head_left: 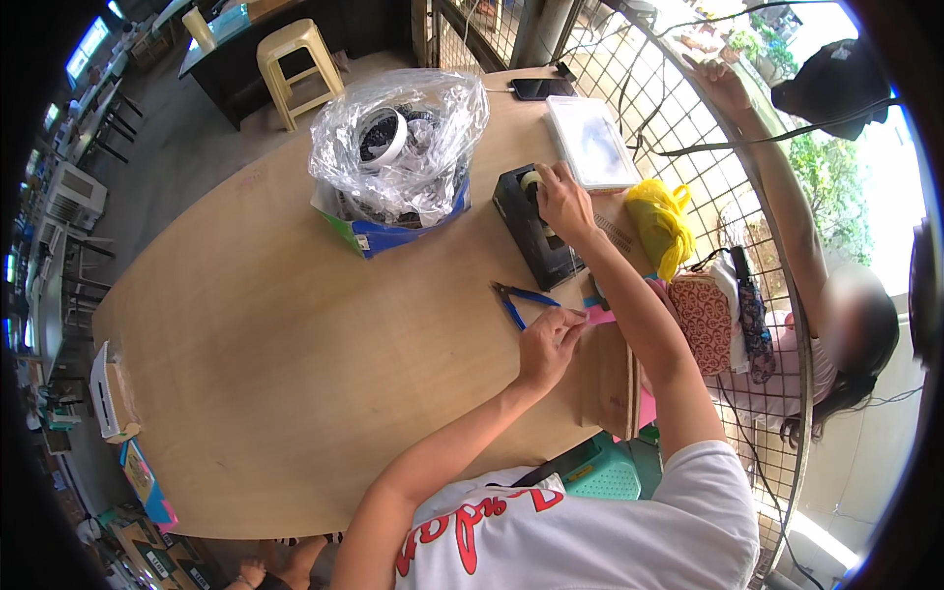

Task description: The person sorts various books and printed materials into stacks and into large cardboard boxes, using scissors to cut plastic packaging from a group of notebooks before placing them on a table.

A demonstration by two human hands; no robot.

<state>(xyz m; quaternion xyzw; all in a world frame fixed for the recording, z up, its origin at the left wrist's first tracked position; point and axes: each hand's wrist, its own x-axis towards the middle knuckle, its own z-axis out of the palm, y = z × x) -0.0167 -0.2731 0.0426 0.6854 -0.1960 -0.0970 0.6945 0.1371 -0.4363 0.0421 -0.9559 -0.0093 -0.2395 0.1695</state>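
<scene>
The person's right hand (565, 205) is at the top of a black tape dispenser (528, 231), its fingers curled at the pale tape roll (531, 184); the hand itself covers the contact, so I cannot tell whether it grips the roll or only touches it. The dispenser stands near the right side of the wooden surface (295, 344), just beside a white case (593, 143) with a clear lid. The left hand (551, 346) is nearer the body, thumb and fingertips drawn close together beside something pink (600, 315) — whether they pinch anything is too small to make out. Blue-handled pliers (521, 305) lie with handles spread, just beyond that hand, and stacked wooden pieces (612, 383) sit beside it. Farther off, a blue and green box (408, 236) holds a crumpled clear plastic bag (339, 147) with a white ring (399, 138) in it. A yellow bag (664, 221) and a patterned pouch (700, 320) rest by the wire mesh, behind which another person raises an arm (792, 192).
</scene>
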